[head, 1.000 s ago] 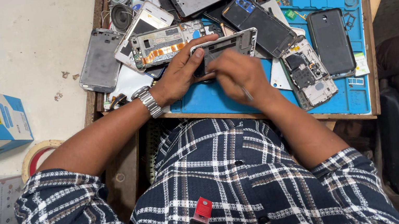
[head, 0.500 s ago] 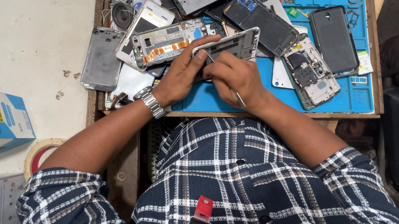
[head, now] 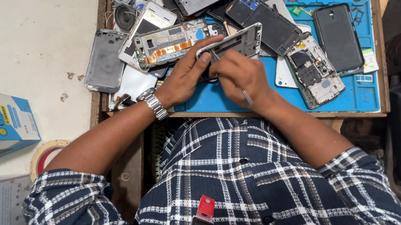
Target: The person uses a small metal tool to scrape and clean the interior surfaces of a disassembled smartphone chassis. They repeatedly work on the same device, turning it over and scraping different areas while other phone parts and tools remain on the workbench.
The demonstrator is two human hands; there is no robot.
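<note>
Right hand (head: pixel 240 77) shifted slightly, pinching thin metal tool (head: pixel 247 96) (tweezers?); left hand (head: pixel 188 74) clamps phone frame (head: pixel 235 44), blue mat (head: pixel 362 93) at 3 o'clock.

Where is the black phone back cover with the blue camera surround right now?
In the head view, the black phone back cover lies tilted at the top middle of the blue work mat, just right of the silver phone frame held by the left hand.

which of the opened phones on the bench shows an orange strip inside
The opened phone lying just above the left hand, its long side across the bench. An orange strip crosses its exposed insides; the opened phone at the right shows only grey and black parts.
</note>
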